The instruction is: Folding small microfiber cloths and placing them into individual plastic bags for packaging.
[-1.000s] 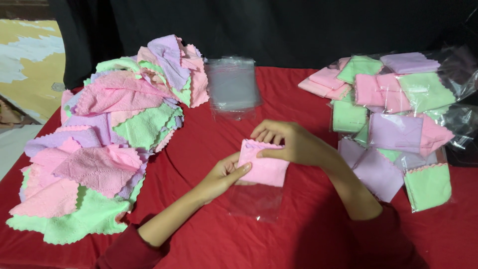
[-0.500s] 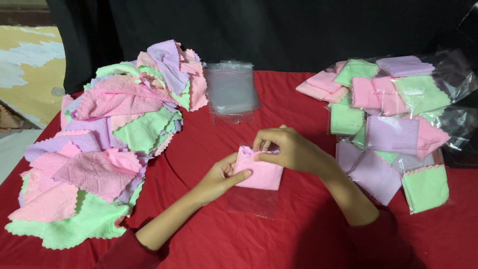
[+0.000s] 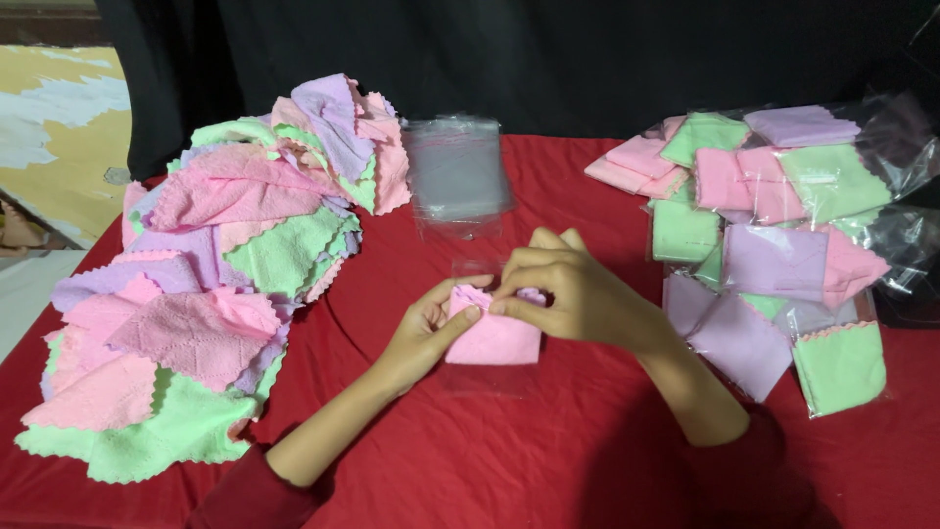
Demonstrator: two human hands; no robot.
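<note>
Pink cloth (image 3: 494, 338) deeper in sleeve (image 3: 480, 377)

Loose cloths (image 3: 206, 284) lie left, bagged cloths (image 3: 774, 245) right, empty bags (image 3: 456, 174) behind between them.

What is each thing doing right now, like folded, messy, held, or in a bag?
Folded pink scallop-edged cloth: held by both hands, partly inside a bag.
Thin clear plastic bag: flat on the red tablecloth, around the cloth.
Left hand: pinching the cloth's top edge.
Right hand: pinching the same edge.
Heap of pink, green and lilac cloths: loose, unfolded.
Stack of empty clear bags: lying flat.
Pile of bagged cloths: folded, packed.
</note>
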